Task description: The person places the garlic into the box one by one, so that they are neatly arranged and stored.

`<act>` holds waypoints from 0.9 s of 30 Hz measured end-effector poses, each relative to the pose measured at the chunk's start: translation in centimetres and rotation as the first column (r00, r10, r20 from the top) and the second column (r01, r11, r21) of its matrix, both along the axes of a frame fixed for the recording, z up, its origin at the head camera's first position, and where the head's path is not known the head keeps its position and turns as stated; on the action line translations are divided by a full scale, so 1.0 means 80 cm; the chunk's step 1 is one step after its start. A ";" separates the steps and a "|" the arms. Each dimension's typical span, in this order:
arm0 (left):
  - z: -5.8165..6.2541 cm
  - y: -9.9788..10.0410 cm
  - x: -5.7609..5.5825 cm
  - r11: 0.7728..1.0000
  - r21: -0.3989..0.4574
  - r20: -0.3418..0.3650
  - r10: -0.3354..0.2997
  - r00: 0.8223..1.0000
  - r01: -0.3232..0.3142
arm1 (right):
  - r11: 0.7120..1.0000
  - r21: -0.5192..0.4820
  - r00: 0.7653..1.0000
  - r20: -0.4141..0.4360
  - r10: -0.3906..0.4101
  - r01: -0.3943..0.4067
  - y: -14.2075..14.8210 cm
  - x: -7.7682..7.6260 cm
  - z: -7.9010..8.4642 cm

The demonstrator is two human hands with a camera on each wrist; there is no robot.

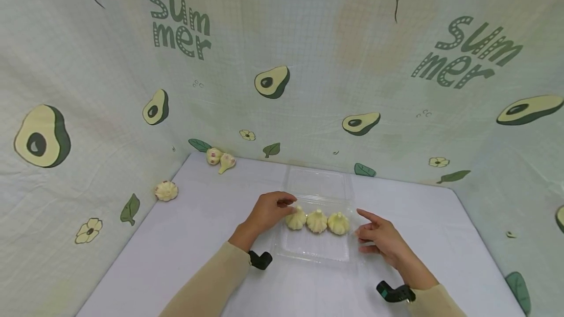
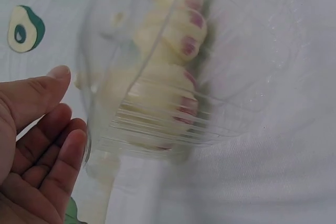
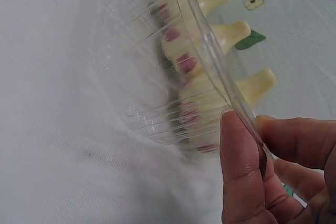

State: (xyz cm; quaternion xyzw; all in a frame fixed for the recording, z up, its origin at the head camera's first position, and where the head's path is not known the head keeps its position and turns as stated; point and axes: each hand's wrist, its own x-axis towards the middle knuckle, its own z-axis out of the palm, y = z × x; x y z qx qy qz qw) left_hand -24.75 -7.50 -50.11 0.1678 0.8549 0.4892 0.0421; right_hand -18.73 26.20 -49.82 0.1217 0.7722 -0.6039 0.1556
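A clear plastic container (image 1: 315, 248) stands before me with its lid (image 1: 323, 182) folded back. Three pale garlic bulbs (image 1: 317, 221) with purple patches sit in a row inside it, their stems pointing to the far side. My left hand (image 1: 270, 212) is at the container's left end, thumb near the leftmost bulb in the head view; the left wrist view shows its fingers (image 2: 68, 166) loosely bent beside the wall. At the right end, my right hand (image 1: 381, 238) pinches the container's rim, thumb (image 3: 294, 140) and a finger on either side of it.
Two more garlic bulbs (image 1: 226, 160) lie together at the back left of the white table (image 1: 194, 234). Another bulb (image 1: 166, 191) lies by the left edge. A cloth (image 1: 308, 38) printed with avocados hangs behind the table and along its sides.
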 end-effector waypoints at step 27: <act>0.002 -0.007 -0.002 0.993 0.117 0.043 -0.005 0.999 0.000 | 0.996 -0.067 0.998 -0.030 0.051 -0.053 0.008 0.001 -0.005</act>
